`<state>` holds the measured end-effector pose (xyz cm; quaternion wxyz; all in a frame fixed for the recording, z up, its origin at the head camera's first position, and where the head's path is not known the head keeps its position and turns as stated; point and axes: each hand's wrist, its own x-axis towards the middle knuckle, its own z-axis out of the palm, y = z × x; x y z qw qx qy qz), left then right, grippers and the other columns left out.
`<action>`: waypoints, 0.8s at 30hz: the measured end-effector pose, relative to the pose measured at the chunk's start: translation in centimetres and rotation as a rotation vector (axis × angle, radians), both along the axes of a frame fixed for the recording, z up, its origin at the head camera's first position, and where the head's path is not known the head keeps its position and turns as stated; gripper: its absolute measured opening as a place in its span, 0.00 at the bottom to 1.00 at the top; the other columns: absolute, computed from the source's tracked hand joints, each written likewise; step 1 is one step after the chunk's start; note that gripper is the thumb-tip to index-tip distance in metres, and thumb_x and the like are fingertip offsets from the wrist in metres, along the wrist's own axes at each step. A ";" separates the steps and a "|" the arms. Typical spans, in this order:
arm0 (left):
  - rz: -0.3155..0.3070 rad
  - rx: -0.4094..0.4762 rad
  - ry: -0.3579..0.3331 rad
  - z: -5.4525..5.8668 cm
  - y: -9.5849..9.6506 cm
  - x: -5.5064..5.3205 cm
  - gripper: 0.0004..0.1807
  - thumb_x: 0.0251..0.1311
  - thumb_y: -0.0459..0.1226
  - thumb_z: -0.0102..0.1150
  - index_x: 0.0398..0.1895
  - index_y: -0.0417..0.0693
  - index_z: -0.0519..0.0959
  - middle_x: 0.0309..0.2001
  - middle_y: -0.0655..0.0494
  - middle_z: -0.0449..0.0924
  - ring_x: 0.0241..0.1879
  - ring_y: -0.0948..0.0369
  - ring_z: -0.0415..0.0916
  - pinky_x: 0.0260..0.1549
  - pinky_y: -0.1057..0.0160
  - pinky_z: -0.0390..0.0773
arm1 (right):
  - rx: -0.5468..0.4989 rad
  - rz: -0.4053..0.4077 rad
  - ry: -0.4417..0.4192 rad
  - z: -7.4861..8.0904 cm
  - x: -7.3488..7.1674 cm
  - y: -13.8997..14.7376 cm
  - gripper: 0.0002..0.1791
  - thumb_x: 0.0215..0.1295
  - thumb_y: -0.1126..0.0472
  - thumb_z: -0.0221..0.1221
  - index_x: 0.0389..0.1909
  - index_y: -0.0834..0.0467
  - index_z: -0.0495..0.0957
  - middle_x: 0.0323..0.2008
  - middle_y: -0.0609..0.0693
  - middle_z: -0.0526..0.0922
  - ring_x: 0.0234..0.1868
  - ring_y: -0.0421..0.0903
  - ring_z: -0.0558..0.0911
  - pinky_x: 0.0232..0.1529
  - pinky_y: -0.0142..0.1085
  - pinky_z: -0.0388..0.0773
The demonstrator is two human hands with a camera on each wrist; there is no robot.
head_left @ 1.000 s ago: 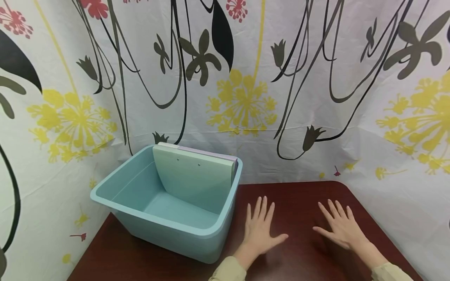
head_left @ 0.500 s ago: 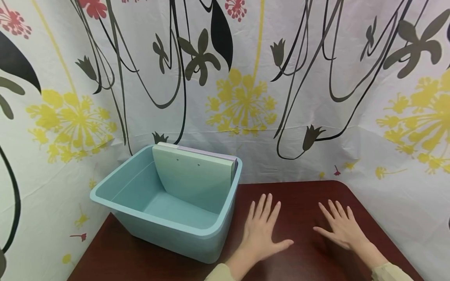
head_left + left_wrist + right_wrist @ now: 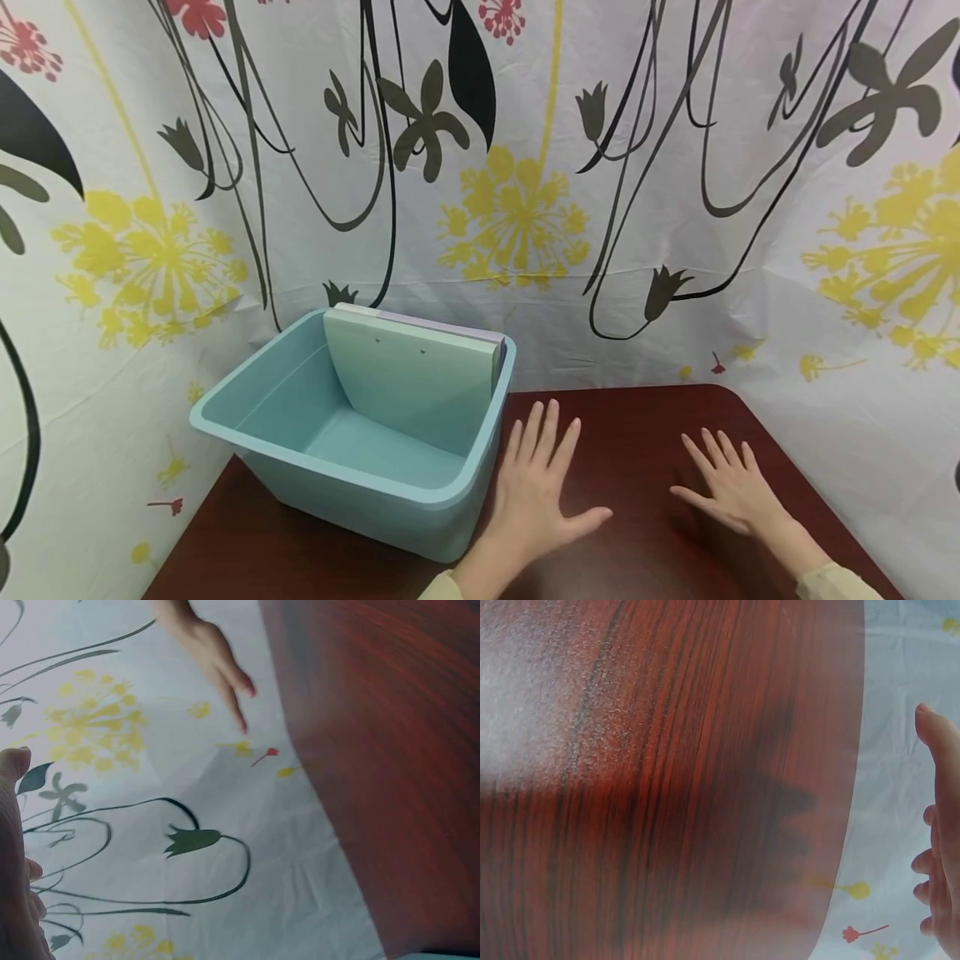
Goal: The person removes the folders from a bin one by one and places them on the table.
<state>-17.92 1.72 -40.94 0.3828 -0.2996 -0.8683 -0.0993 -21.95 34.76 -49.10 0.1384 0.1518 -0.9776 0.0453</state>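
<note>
My left hand (image 3: 531, 492) is held palm down above the table, fingers straight and spread, holding nothing. It is just right of a light blue plastic tub (image 3: 360, 483), its wrist overlapping the tub's lower right corner in the head view. My right hand (image 3: 731, 487) hovers farther right with fingers extended and thumb out, also holding nothing; its shadow falls on the wood in the right wrist view. Inside the tub, a pale green flat panel with two small dots (image 3: 412, 375) leans against the back wall. A thin lilac sheet (image 3: 450, 325) stands behind it, mostly hidden.
The dark reddish-brown wooden table (image 3: 630, 442) has a rounded far right corner. A white curtain (image 3: 525, 100) printed with flowers hangs close behind and along both sides. The tub's left side comes near the curtain.
My left hand first shifted slightly right, then moved forward and left toward the tub. The right hand stays nearly in place. The tub and its contents have not moved.
</note>
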 end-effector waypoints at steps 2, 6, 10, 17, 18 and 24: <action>-0.026 0.032 0.016 0.4 -0.6 0.1 0.56 0.41 0.68 0.54 0.71 0.50 0.50 0.72 0.47 0.42 0.70 0.51 0.45 0.64 0.53 0.49 | 0.005 -0.001 0.006 0.0 0.0 0.0 0.48 0.56 0.36 0.52 0.71 0.54 0.46 0.63 0.71 0.58 0.65 0.68 0.54 0.58 0.63 0.46; -0.067 0.087 0.050 1.2 -2.0 0.3 0.53 0.44 0.66 0.53 0.70 0.47 0.53 0.71 0.45 0.46 0.69 0.49 0.49 0.62 0.50 0.54 | 0.015 -0.001 0.024 0.0 0.0 0.0 0.48 0.56 0.36 0.53 0.71 0.55 0.48 0.63 0.71 0.59 0.65 0.67 0.55 0.58 0.63 0.48; -0.128 0.143 0.088 2.0 -3.2 0.9 0.47 0.51 0.65 0.47 0.68 0.45 0.58 0.70 0.44 0.51 0.68 0.47 0.52 0.60 0.48 0.57 | 0.005 -0.003 -0.002 0.0 0.0 0.1 0.48 0.56 0.36 0.52 0.71 0.56 0.47 0.63 0.71 0.57 0.64 0.68 0.54 0.58 0.63 0.46; -0.176 0.206 0.159 3.7 -4.8 2.3 0.43 0.57 0.64 0.38 0.64 0.40 0.64 0.67 0.42 0.58 0.66 0.46 0.56 0.65 0.51 0.49 | 0.020 -0.012 0.026 0.0 0.0 0.3 0.47 0.55 0.35 0.53 0.69 0.57 0.52 0.62 0.71 0.60 0.63 0.68 0.56 0.58 0.63 0.48; -0.168 0.214 0.161 3.9 -5.1 2.3 0.42 0.58 0.64 0.36 0.64 0.40 0.64 0.67 0.42 0.58 0.66 0.46 0.56 0.66 0.51 0.48 | 0.019 -0.010 0.029 0.0 0.0 0.3 0.47 0.55 0.35 0.53 0.70 0.57 0.51 0.62 0.71 0.60 0.63 0.67 0.56 0.58 0.63 0.48; -0.114 0.260 0.175 4.4 -8.0 1.7 0.42 0.58 0.64 0.37 0.61 0.38 0.66 0.64 0.39 0.61 0.65 0.46 0.56 0.68 0.56 0.43 | 0.003 -0.005 0.014 -0.1 0.0 0.3 0.48 0.56 0.36 0.53 0.70 0.57 0.49 0.63 0.71 0.59 0.64 0.68 0.55 0.58 0.64 0.46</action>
